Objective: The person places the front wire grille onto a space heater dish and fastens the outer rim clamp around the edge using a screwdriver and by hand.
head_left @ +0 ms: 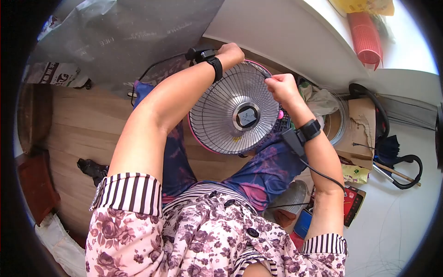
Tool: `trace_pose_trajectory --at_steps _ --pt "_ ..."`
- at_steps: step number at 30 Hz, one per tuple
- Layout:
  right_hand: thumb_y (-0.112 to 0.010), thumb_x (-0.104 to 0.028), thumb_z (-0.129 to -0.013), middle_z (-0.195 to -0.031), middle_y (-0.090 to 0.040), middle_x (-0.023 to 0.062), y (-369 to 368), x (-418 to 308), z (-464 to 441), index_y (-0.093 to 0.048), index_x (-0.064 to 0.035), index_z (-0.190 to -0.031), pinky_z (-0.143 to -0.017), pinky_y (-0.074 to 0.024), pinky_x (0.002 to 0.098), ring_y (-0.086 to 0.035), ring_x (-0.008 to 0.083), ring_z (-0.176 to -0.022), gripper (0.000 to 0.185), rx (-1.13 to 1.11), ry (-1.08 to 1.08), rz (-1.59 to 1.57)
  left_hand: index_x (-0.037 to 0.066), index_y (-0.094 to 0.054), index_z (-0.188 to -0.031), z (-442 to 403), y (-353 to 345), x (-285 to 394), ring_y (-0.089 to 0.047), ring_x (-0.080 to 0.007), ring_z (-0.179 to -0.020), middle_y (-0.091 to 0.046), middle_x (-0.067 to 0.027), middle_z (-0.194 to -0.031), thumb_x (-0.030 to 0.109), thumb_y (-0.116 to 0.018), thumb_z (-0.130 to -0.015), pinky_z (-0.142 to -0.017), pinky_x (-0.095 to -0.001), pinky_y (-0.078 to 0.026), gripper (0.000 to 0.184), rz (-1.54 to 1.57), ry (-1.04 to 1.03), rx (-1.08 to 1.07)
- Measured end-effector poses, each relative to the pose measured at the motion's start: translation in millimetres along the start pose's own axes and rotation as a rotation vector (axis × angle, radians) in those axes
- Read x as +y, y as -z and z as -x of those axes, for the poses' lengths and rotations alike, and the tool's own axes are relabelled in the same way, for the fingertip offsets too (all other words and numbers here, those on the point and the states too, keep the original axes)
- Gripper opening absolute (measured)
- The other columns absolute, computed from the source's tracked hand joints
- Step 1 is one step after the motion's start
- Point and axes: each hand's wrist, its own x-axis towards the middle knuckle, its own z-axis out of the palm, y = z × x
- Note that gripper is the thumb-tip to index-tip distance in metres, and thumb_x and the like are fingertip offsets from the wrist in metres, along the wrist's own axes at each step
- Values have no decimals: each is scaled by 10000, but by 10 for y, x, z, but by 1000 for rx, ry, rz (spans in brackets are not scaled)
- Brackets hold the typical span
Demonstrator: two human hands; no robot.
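Note:
A round fan-shaped appliance (221, 122) with a dark wire grille, a pink rim and a shiny round centre lies between the person's knees. My left hand (232, 53) is curled at the upper rim; its fingers are mostly hidden behind the wrist and the back of the hand. At the upper right of the grille, my right hand (282, 87) is closed in a pinch on a small dark piece that I cannot make out. Both wrists carry black straps with small devices and cables.
Grey plastic sheeting (124, 37) hangs at the upper left. To the right are a coil of wire (340, 121), a cardboard box (361, 127), a dark umbrella (388, 150) and a red mesh roll (365, 41) on a white ledge. A black bag (93, 170) lies on the wooden floor.

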Motion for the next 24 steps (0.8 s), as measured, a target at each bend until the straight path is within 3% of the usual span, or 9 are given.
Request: trace_pose_trajectory --at_steps 2,6,9,10,13,16,19,21,24 --pt "-699 -104 -702 -685 -653 185 -136 -43 117 -626 19 -659 -574 -521 402 -656 310 -617 150 312 595 741 36 -698 -1002 60 28 6 -682 -265 -915 -696 -153 -967 255 -708 -798 -772 -364 -542 299 -6 -46 19" --pt "-651 -118 -720 -716 -649 212 -359 -164 201 -628 8 -702 -707 -548 431 -667 374 -746 130 308 534 1276 30 -698 -999 124 25 6 -677 -281 -931 -695 -162 -962 255 -708 -793 -762 -377 -546 304 16 -66 70" --pt "-653 -147 -733 -710 -650 215 -339 -162 166 -626 16 -706 -683 -549 429 -675 365 -730 167 362 527 1014 27 -688 -1028 120 67 -2 -668 -302 -967 -689 -170 -996 271 -712 -792 -785 -379 -543 340 39 -37 19" --pt "-664 -200 -778 -670 -654 177 -274 -143 91 -629 -1 -696 -569 -542 373 -671 286 -630 218 460 603 580 27 -684 -1038 122 63 -1 -667 -305 -967 -689 -169 -1000 278 -715 -792 -791 -377 -541 353 29 -29 32" --pt "-597 -237 -885 -714 -602 135 -114 -299 34 -566 12 -832 -405 -405 229 -474 100 -484 257 261 -222 -599 31 -673 -1070 117 80 35 -665 -315 -972 -680 -171 -1037 299 -725 -788 -808 -375 -537 393 -66 -28 -1" --pt "-556 -160 -897 -757 -589 161 192 25 -263 -472 84 -983 -349 -330 225 -402 88 -421 272 -92 -506 -1013 36 -667 -1088 76 51 54 -664 -310 -975 -678 -171 -1047 314 -732 -784 -813 -373 -536 417 -68 -18 4" --pt "-538 -150 -901 -701 -590 136 156 -46 -201 -541 61 -906 -336 -301 233 -382 82 -410 211 -147 -571 -874 41 -673 -1080 61 41 37 -660 -305 -987 -679 -170 -1045 317 -735 -782 -816 -373 -535 411 0 7 -2" --pt "-544 -136 -881 -661 -601 123 39 -91 -107 -580 53 -827 -364 -353 261 -439 106 -416 200 -22 -311 -421 43 -680 -1067 52 34 21 -658 -303 -993 -682 -169 -1038 314 -734 -783 -819 -372 -534 397 20 -3 -12" --pt "-587 -92 -758 -687 -659 161 -123 -113 38 -619 64 -757 -617 -540 385 -678 301 -625 160 294 536 715 45 -690 -1044 19 5 11 -663 -295 -979 -690 -163 -1006 307 -735 -783 -814 -367 -535 372 13 -49 12"
